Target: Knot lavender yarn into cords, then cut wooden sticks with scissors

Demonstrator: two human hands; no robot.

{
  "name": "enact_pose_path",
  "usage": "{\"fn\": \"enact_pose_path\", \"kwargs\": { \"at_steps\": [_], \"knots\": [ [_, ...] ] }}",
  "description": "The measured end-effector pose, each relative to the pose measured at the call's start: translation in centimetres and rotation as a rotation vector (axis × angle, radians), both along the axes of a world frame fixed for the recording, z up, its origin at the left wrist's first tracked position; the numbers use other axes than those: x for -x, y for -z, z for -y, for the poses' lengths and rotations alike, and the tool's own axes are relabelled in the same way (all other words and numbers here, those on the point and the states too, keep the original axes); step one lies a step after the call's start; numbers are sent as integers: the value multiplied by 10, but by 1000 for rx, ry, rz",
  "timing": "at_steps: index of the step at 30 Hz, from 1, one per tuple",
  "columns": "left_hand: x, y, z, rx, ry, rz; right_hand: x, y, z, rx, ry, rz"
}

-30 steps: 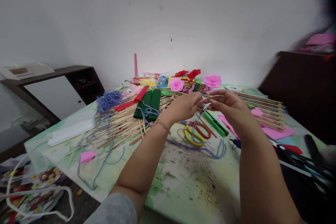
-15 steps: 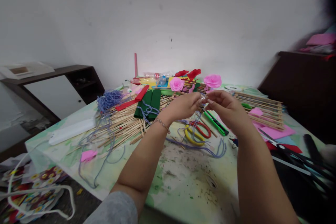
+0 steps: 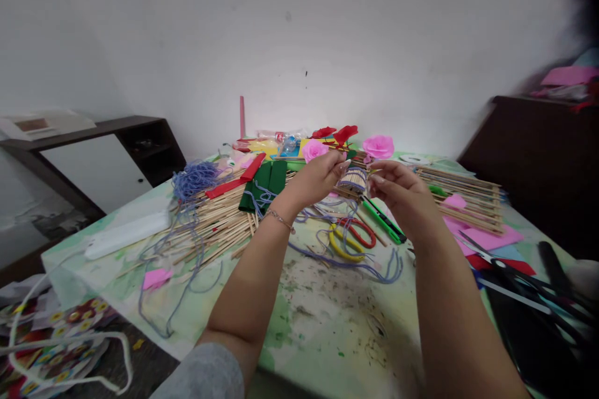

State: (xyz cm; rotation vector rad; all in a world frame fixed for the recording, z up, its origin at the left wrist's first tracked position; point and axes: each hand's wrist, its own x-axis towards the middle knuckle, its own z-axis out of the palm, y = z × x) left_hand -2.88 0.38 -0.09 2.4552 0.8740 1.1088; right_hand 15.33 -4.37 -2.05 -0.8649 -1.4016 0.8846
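A small bundle of short sticks laced with purple yarn (image 3: 354, 179) shows between my two hands, above the middle of the table. My left hand (image 3: 322, 176) is beside its upper left, fingers pinched together on something I cannot make out. My right hand (image 3: 397, 187) is just right of it, thumb and index finger close together; what they hold, if anything, is too small to name. Below lie scissors with red and yellow handles (image 3: 347, 250), a green cutter (image 3: 384, 219) and loose purple yarn (image 3: 390, 267).
Thin sticks (image 3: 224, 224), folded green paper (image 3: 269, 184) and a yarn pile (image 3: 194, 179) lie left. Behind are a pink flower (image 3: 378, 146) and a red flower (image 3: 346, 134). A stick frame (image 3: 468, 190) and black scissors (image 3: 503, 267) are right.
My hands have moved apart, the left one up and to the left. The stick bundle between them is now visible.
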Motion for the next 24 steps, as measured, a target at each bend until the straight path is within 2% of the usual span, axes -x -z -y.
{"fn": "enact_pose_path", "kwargs": {
  "at_steps": [2,5,10,15,18,24],
  "knots": [
    [4,-3,3,44,-1,3,2,-7,7,24,-83,-103],
    [7,-9,11,77,42,46,3,-16,17,23,-156,-111],
    [3,-18,28,-12,106,171,7,-21,25,6,-143,-20],
    [-1,-20,31,-58,147,147,8,-20,25,3,-199,-96],
    [6,-14,18,-75,39,108,9,-18,23,23,-239,-124],
    [46,3,-26,-66,-353,-99,12,-8,12,25,-210,-118]
  ]
}}
